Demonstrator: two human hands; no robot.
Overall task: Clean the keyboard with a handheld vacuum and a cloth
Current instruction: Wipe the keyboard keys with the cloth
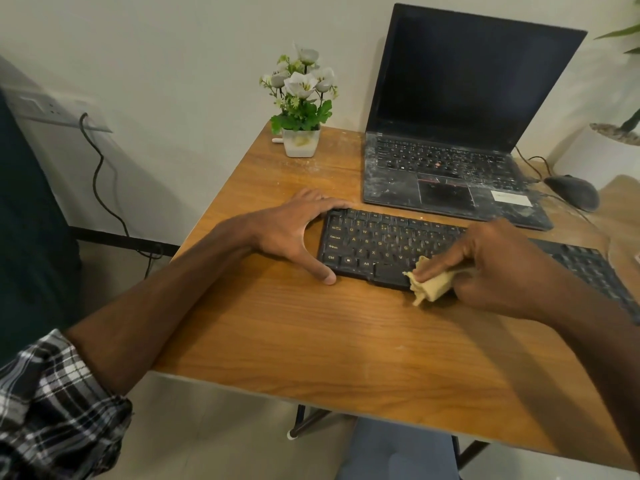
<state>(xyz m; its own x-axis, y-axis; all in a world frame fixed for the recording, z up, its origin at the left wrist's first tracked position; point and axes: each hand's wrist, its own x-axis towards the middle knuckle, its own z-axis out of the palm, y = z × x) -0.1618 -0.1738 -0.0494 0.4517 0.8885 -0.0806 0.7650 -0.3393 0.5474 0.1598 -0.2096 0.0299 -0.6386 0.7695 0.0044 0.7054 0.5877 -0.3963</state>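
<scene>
A black keyboard [377, 242] lies across the wooden table [311, 341], in front of the laptop. My left hand [294, 230] spans its left end, fingers over the far corner and thumb at the near corner. My right hand [491, 265] grips a bunched beige cloth [433, 285] and holds it against the keyboard's front edge near the space bar. This hand covers the keyboard's middle. No handheld vacuum is in view.
A dusty open laptop [450, 168] stands behind the keyboard. A black mouse [573, 191] with a cable lies at the right. A white pot of flowers [301, 142] stands at the back left corner. A wall socket [52, 110] with a cable is at the left.
</scene>
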